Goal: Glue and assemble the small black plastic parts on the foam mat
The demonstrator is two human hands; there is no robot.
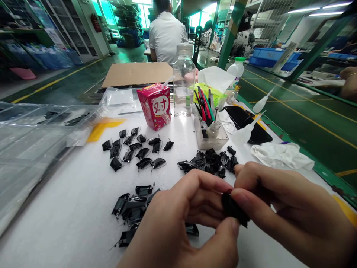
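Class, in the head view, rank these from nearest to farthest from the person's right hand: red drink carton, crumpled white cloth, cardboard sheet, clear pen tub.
From the right hand, pinching a black part:
1. Crumpled white cloth, just beyond it, right side.
2. Clear pen tub, mid-table.
3. Red drink carton, farther back, left of the tub.
4. Cardboard sheet, at the far end.

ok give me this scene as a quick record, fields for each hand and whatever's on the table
left: the left hand pinches a small black part between thumb and fingers
right: the right hand grips the same part from the other side
near left hand: pile of black parts on the white table
middle: spread-out black parts, with a heap to their right
behind: red drink carton, clear bottle, clear tool box
right side: crumpled white cloth
background: person in a white shirt, back turned
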